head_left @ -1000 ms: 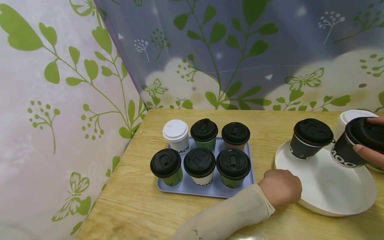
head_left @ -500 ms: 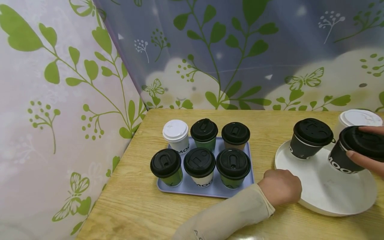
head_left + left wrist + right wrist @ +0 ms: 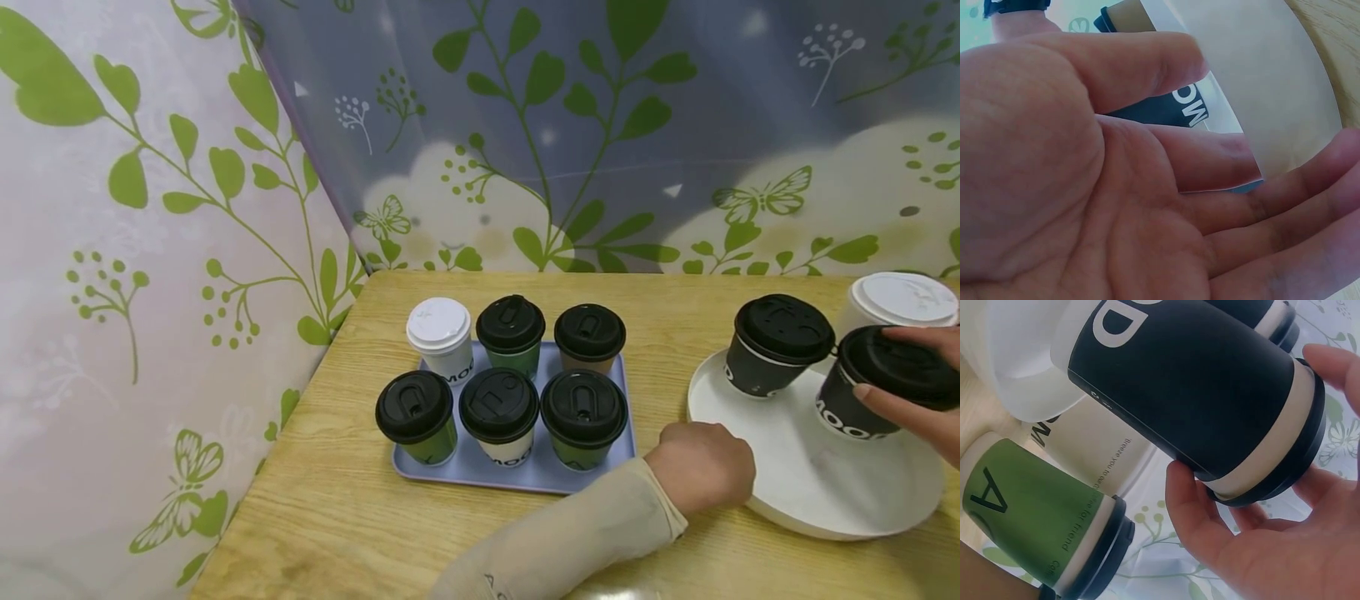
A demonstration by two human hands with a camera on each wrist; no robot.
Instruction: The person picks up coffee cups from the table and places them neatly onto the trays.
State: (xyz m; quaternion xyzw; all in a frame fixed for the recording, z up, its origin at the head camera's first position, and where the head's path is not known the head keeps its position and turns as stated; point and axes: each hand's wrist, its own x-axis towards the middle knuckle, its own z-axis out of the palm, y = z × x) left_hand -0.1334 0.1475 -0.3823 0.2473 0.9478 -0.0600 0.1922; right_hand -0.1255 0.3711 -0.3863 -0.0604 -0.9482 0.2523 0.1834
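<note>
My right hand [image 3: 918, 387] grips a black paper coffee cup [image 3: 855, 404] around its black lid, thumb and fingers spread about the lid's edge. In the right wrist view that cup [image 3: 1191, 387] tilts across the picture with my fingers at its lid. It is over the white round tray [image 3: 825, 492], beside another black cup [image 3: 765, 367] standing on it. My left hand [image 3: 705, 468] holds the tray's near left rim. In the left wrist view the tray's wall [image 3: 1272, 81] passes between the thumb and the index finger, whose tip is hidden behind it.
A blue rectangular tray [image 3: 480, 479] to the left bears two rows of lidded cups, one with a white lid [image 3: 438, 325]. Behind the round tray stands a white-lidded cup [image 3: 903, 298]. A green cup [image 3: 1041, 512] shows in the right wrist view. A patterned cloth [image 3: 600, 150] backs the wooden table.
My right hand has lowered the black cup and brought it left, toward the other black cup on the round tray. My left hand has stayed at the rim.
</note>
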